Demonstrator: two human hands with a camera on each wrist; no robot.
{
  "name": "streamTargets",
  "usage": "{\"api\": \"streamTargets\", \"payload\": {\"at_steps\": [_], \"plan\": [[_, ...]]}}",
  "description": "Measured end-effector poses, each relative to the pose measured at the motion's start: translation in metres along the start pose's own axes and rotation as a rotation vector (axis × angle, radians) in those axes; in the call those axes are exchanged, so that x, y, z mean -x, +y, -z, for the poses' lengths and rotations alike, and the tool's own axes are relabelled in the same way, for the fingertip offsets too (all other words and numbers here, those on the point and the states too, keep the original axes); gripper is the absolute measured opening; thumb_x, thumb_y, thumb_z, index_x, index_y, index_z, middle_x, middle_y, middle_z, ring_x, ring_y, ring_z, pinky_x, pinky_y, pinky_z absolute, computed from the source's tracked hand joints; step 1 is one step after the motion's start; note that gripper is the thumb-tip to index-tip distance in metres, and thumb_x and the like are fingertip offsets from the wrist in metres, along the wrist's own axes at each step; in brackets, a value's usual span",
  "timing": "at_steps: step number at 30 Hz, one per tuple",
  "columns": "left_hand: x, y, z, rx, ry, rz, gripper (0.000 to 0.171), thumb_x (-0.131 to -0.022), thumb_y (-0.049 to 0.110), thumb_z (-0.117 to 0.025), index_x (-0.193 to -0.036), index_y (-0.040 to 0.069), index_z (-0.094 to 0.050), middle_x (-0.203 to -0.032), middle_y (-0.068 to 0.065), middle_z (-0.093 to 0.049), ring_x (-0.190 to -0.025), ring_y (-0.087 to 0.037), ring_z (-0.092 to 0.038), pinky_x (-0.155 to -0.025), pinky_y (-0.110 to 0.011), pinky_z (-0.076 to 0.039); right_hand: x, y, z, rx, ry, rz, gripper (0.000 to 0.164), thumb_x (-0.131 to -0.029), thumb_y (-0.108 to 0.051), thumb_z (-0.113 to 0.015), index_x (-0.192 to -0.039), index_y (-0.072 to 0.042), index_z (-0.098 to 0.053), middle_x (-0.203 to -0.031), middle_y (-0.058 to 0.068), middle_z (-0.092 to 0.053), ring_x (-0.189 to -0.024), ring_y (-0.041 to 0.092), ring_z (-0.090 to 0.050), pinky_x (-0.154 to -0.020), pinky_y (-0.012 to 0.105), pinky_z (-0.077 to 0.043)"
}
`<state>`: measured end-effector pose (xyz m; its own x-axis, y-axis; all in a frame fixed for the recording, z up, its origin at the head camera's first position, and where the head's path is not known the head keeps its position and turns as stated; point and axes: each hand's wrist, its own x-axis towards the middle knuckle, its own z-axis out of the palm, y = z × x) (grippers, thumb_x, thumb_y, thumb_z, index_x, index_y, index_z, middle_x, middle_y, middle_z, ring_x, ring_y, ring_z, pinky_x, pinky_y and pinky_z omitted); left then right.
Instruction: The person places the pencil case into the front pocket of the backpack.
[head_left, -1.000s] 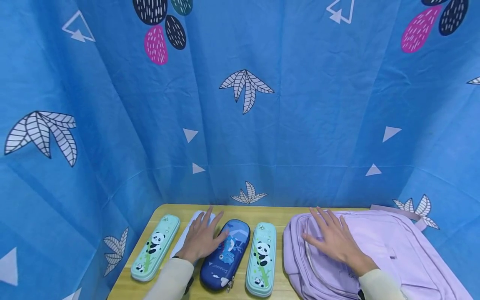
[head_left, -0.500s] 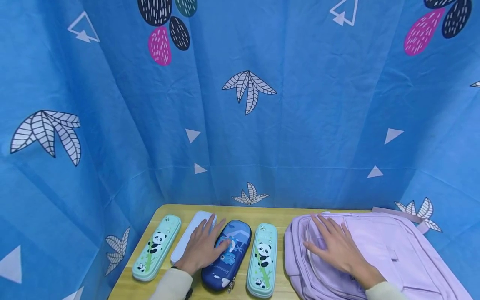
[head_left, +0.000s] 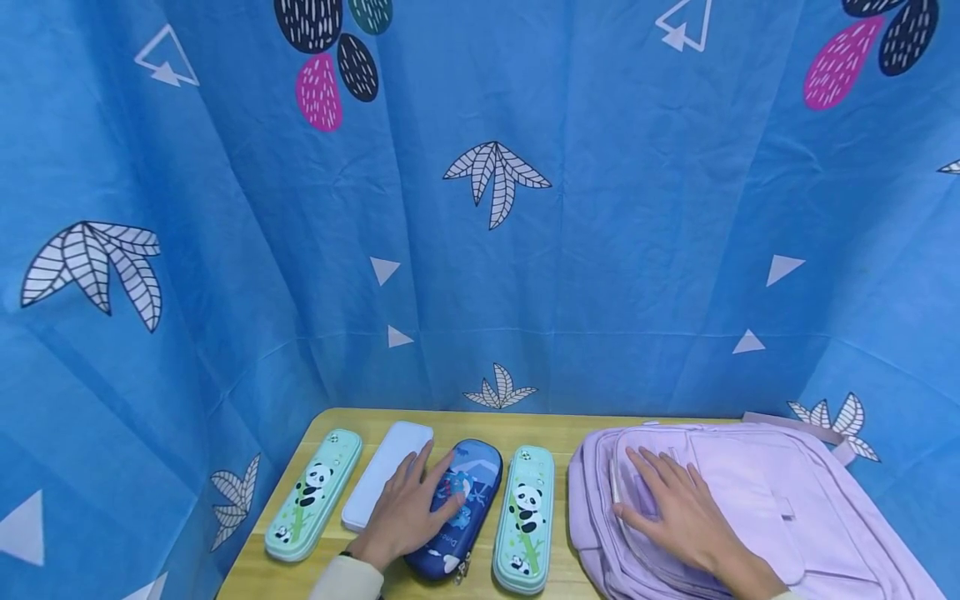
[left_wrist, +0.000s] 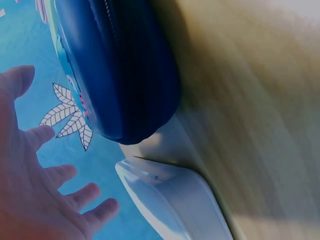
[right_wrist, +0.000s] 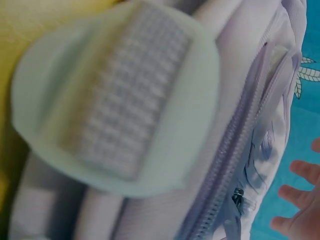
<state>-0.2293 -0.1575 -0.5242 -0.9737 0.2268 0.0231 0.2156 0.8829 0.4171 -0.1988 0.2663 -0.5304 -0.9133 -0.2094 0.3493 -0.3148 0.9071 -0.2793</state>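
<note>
My left hand (head_left: 408, 510) hovers with spread fingers over the dark blue dinosaur pencil case (head_left: 472, 475) and the edge of the pale blue case (head_left: 386, 475). In the left wrist view its fingers stand apart from the dark blue case (left_wrist: 120, 75) and the white-looking case (left_wrist: 175, 197). My right hand (head_left: 678, 517), fingers also spread, is over the front of the lilac backpack (head_left: 750, 475); whether it touches the fabric I cannot tell. In the right wrist view, fingertips (right_wrist: 300, 197) show beside the backpack's partly open zipper (right_wrist: 225, 155). Neither hand holds anything.
Mint panda pencil cases lie at the left (head_left: 313, 496) and centre (head_left: 525, 521) of the yellow wooden table (head_left: 577, 429). A patterned blue curtain (head_left: 600, 250) surrounds the table. A blurred pale green round piece with a woven patch (right_wrist: 135, 100) fills much of the right wrist view.
My left hand has drawn slightly back toward me, uncovering more of the pale blue case. My right hand has lowered slightly over the backpack. The cases and backpack have stayed in place.
</note>
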Motion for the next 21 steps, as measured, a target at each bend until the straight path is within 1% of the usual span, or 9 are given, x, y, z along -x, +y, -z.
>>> {"api": "streamTargets", "payload": {"at_steps": [6,12,18,21], "plan": [[0.005,0.001,-0.003,-0.007,-0.015,0.0,0.076,-0.103,0.062,-0.065,-0.168,0.029,-0.044,-0.182,-0.012,-0.021,-0.161,-0.051,-0.03,-0.122,-0.079,-0.033,0.01,-0.003,-0.001,0.007,0.002,-0.007,0.086,-0.092,-0.063,-0.077,-0.159,-0.013,-0.056,-0.159,0.02,-0.059,-0.144,0.055,-0.052,-0.114,0.08,-0.035],[0.009,0.0,-0.005,-0.001,-0.02,-0.005,0.077,-0.103,0.062,-0.065,-0.168,0.028,-0.043,-0.183,-0.011,-0.02,-0.162,-0.05,-0.029,-0.122,-0.079,-0.033,0.019,-0.004,-0.003,0.004,0.004,-0.006,0.086,-0.092,-0.063,-0.078,-0.158,-0.012,-0.057,-0.158,0.019,-0.06,-0.144,0.053,-0.054,-0.115,0.079,-0.035],[0.013,0.0,-0.009,-0.006,-0.027,0.004,0.078,-0.102,0.065,-0.065,-0.168,0.03,-0.044,-0.183,-0.011,-0.019,-0.162,-0.05,-0.028,-0.121,-0.079,-0.034,0.028,-0.004,-0.005,0.038,-0.02,-0.011,0.086,-0.092,-0.065,-0.077,-0.158,-0.013,-0.058,-0.156,0.017,-0.061,-0.141,0.051,-0.057,-0.114,0.08,-0.038],[0.016,-0.001,-0.01,-0.009,-0.026,-0.002,0.078,-0.102,0.065,-0.064,-0.168,0.029,-0.044,-0.183,-0.012,-0.019,-0.162,-0.05,-0.029,-0.121,-0.078,-0.035,0.032,-0.005,-0.007,0.047,-0.039,-0.025,0.087,-0.092,-0.067,-0.076,-0.158,-0.013,-0.058,-0.157,0.016,-0.061,-0.142,0.05,-0.057,-0.115,0.079,-0.036]]}}
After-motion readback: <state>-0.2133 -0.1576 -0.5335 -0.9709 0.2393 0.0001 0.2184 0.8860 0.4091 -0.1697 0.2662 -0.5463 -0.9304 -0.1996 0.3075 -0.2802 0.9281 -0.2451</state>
